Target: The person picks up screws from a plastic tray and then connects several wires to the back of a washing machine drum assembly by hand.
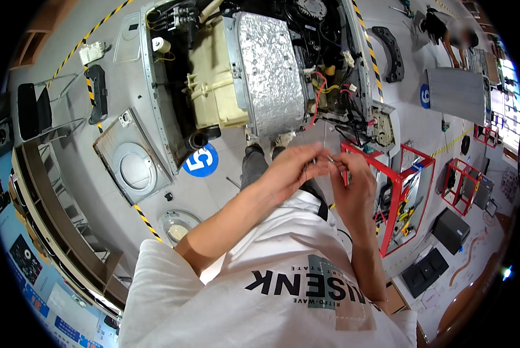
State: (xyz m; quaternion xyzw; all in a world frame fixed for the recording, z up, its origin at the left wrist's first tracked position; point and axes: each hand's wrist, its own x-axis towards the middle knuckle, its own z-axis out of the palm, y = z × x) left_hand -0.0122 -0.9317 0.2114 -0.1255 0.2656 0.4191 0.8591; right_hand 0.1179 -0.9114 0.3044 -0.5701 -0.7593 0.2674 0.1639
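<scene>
My left hand (297, 165) and my right hand (355, 174) are close together in front of my body, fingertips meeting. The fingers of my right hand pinch a small shiny metal piece (330, 159), too small to name. My left fingers are curled closed beside it; what they hold is hidden. Beyond my hands stands an opened washing machine (216, 75) with a cream plastic tub. A silver foil-covered cover (270, 75) lies over part of the tub. Loose red, yellow and black wires (321, 95) hang at its right side.
A red-framed tool cart (394, 200) stands close on my right with tools inside. On the left floor lie a panel with a round opening (133, 165) and a round door (178, 225). Striped tape (147, 220) marks the floor. Another person (445, 29) is at the far right.
</scene>
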